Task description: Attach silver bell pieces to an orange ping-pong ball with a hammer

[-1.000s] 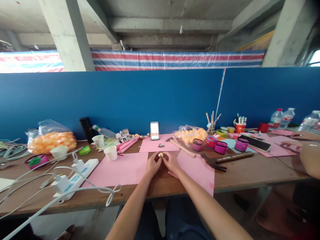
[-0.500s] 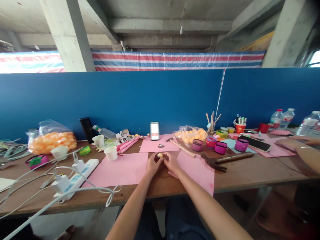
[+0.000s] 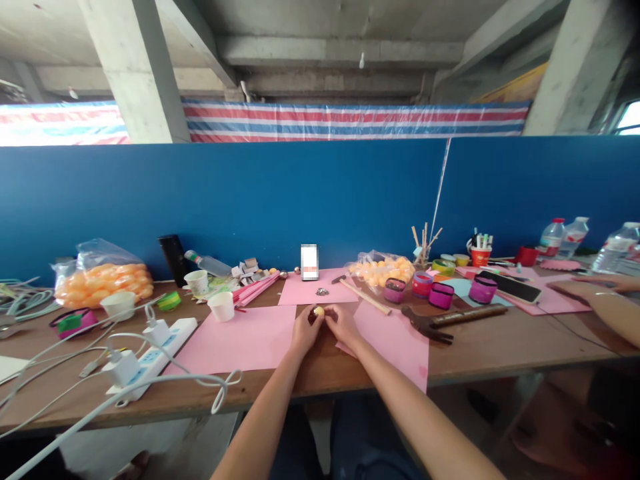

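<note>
Above the front middle of the table, my left hand [image 3: 304, 329] is closed around a small round ball, part dark brown and part pale yellow [image 3: 319, 311]. My right hand [image 3: 344, 325] is close beside it, its fingers drawn together by the ball's right side; whether something small is between them is hidden. Just beyond the hands, a little heap of small shiny metal pieces [image 3: 323, 292] lies on pink paper [image 3: 291, 293]. A light-handled hammer [image 3: 367, 297] rests to the right of that heap.
A claw hammer [image 3: 425, 325] and several purple bands [image 3: 441, 295] lie to the right. Bags of orange balls [image 3: 103, 283] stand left and centre right. White cables cross a power strip [image 3: 173, 340] at left. A co-worker's arm [image 3: 613, 307] reaches in at far right.
My right fingertips have drawn slightly back from the ball, and the ball has turned a little in my left hand. The co-worker's hand has shifted slightly.
</note>
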The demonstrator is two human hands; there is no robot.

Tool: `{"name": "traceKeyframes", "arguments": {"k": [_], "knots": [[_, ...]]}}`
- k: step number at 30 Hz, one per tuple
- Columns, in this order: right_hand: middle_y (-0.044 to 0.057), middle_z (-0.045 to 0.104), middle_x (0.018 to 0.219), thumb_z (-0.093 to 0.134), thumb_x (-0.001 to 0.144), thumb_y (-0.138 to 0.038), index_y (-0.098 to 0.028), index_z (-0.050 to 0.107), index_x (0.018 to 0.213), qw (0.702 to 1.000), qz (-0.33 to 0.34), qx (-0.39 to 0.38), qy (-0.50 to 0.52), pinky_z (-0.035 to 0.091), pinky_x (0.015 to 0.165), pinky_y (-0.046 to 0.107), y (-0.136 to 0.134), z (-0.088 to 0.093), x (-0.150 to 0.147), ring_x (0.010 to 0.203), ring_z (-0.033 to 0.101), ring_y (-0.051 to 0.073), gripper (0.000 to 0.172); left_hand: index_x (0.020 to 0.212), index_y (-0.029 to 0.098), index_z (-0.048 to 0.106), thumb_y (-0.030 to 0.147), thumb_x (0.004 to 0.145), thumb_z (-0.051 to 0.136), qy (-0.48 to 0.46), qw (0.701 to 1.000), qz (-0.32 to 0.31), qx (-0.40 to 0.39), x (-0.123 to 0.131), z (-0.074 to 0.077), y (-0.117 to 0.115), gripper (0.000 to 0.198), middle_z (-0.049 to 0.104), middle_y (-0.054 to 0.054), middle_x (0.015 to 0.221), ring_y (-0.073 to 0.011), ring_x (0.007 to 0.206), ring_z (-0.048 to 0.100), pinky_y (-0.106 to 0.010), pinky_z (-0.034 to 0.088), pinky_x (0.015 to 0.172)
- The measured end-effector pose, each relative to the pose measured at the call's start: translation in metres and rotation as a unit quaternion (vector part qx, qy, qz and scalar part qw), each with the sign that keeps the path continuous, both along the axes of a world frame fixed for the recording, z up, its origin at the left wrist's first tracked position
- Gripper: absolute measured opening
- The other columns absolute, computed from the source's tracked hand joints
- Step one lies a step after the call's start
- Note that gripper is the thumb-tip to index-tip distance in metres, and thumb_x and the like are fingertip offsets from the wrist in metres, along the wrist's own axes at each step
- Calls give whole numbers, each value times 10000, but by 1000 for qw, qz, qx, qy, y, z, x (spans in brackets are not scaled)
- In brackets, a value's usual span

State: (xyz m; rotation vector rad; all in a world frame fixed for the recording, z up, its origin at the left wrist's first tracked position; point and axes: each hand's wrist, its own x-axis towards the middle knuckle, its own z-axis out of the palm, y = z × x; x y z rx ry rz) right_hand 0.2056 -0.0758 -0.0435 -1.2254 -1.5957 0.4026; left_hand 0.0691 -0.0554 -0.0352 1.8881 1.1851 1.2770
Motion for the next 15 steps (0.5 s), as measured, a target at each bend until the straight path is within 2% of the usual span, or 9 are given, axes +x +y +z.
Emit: {"name": "traceKeyframes", "arguments": {"k": [15], "knots": [[27, 657, 921, 492, 746, -157, -204, 570, 976, 1000, 6, -5, 0, 481, 779, 299, 1, -2, 0, 845, 621, 160, 248, 1085, 178, 530, 264, 759, 519, -2, 1000, -23, 10, 0, 2, -2, 338, 615, -88, 1063, -195, 930, 589, -336, 449, 829]]}}
